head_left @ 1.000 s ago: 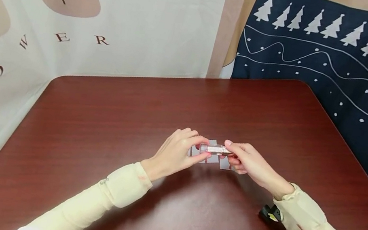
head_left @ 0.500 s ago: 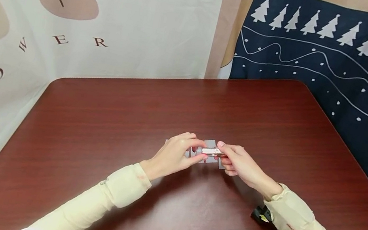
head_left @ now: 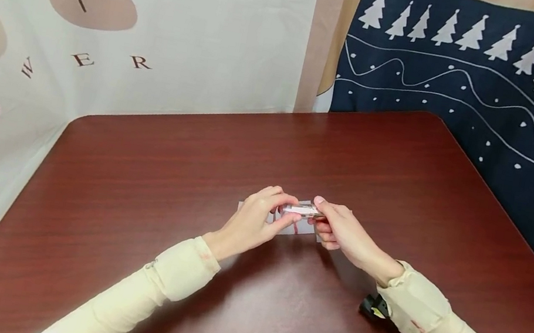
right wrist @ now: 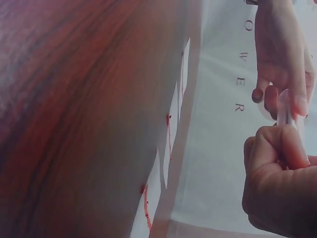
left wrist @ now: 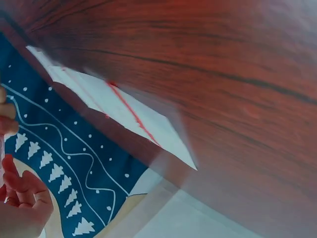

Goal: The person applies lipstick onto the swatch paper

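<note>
Both hands hold a small clear lipstick tube [head_left: 303, 211] sideways above the table. My left hand [head_left: 254, 218] pinches its left end between thumb and fingers. My right hand [head_left: 348, 237] grips the other end, its thumb on top. In the right wrist view the clear tube [right wrist: 285, 106] runs between the two hands, and the right hand covers part of it. Under the hands lie several white paper pieces [head_left: 306, 230]. Red streaks mark the paper [left wrist: 119, 106] in the left wrist view, where the tube is mostly out of frame.
The dark red-brown wooden table [head_left: 145, 187] spreads around the hands. Behind it hang a pale printed curtain [head_left: 226, 34] and a navy cloth [head_left: 423, 69] with white trees. A black device [head_left: 373, 307] sits by the right sleeve.
My right hand has moved slightly left with the tube, while my left hand stays nearly in place. The view has also shifted a little. Both hands keep hold of the tube.
</note>
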{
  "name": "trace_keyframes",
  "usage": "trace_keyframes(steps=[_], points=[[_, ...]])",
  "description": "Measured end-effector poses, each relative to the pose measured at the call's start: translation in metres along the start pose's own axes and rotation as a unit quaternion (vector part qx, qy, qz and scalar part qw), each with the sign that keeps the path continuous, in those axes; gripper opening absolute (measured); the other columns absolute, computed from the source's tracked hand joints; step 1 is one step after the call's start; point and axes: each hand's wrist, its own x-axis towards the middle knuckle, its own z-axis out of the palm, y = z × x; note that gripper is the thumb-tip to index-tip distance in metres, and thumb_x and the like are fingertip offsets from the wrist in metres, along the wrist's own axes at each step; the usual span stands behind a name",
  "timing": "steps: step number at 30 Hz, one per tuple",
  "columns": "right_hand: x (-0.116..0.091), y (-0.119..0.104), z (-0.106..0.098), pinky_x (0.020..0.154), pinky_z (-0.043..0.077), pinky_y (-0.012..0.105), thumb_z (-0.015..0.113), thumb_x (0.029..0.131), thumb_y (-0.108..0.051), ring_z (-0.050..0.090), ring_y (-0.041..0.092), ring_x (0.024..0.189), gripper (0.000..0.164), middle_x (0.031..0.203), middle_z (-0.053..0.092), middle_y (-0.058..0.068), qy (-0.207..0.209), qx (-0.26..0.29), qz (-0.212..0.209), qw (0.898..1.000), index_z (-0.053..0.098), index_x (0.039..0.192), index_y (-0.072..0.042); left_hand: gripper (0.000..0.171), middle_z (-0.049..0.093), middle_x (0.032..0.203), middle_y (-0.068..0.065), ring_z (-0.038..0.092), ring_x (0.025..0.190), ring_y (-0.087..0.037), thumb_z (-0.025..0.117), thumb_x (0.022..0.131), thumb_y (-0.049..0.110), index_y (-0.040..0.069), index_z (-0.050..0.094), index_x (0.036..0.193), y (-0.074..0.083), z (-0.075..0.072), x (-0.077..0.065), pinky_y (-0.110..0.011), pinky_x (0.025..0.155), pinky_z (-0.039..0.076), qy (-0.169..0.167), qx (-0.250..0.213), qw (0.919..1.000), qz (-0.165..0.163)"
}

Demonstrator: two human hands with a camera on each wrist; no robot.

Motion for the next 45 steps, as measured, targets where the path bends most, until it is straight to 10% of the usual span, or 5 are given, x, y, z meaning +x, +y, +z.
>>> trace_keyframes(steps=[9, 22, 30, 45], points=[[-0.002, -0.015, -0.017, 0.037, 0.015, 0.024, 0.027, 0.087, -0.054, 0.023, 0.009, 0.038, 0.063, 0.055, 0.033, 0.001, 0.033, -0.039, 0.020, 0.998, 0.049, 0.088, 0.005, 0.017, 0.048, 0.068, 0.005, 0.043, 0.062, -0.011, 0.067, 0.071, 0.028, 0.017, 0.064, 0.084, 0.004, -0.016, 0.031, -0.023, 0.054, 0.034, 0.036, -0.098, 0.9904, -0.091], [-0.017, -0.011, -0.044, 0.036, 0.018, 0.024, 0.035, 0.087, -0.048, 0.025, 0.011, 0.041, 0.059, 0.056, 0.034, 0.003, 0.054, -0.109, -0.004, 0.993, 0.052, 0.091, 0.008, 0.017, 0.048, 0.073, 0.000, 0.044, 0.068, -0.010, 0.064, 0.073, 0.030, 0.015, 0.056, 0.075, -0.028, -0.014, 0.093, -0.023, 0.059, 0.036, -0.011, 0.052, 0.9860, -0.158], [-0.021, -0.005, -0.045, 0.036, 0.018, 0.021, 0.037, 0.088, -0.045, 0.024, 0.010, 0.042, 0.055, 0.056, 0.034, 0.003, 0.050, -0.133, 0.009, 0.990, 0.051, 0.089, 0.008, 0.022, 0.047, 0.075, 0.003, 0.045, 0.071, -0.012, 0.065, 0.073, 0.035, 0.016, 0.060, 0.084, -0.054, 0.010, 0.099, -0.027, 0.059, 0.039, -0.061, 0.100, 0.9696, -0.215], [-0.022, 0.003, -0.044, 0.037, 0.014, 0.021, 0.037, 0.089, -0.043, 0.020, 0.009, 0.040, 0.054, 0.055, 0.031, 0.003, 0.032, -0.135, 0.009, 0.990, 0.052, 0.088, 0.009, 0.022, 0.050, 0.072, 0.004, 0.047, 0.069, -0.011, 0.067, 0.072, 0.032, 0.017, 0.059, 0.087, -0.071, 0.026, 0.096, -0.027, 0.060, 0.038, -0.074, 0.102, 0.9638, -0.235]])
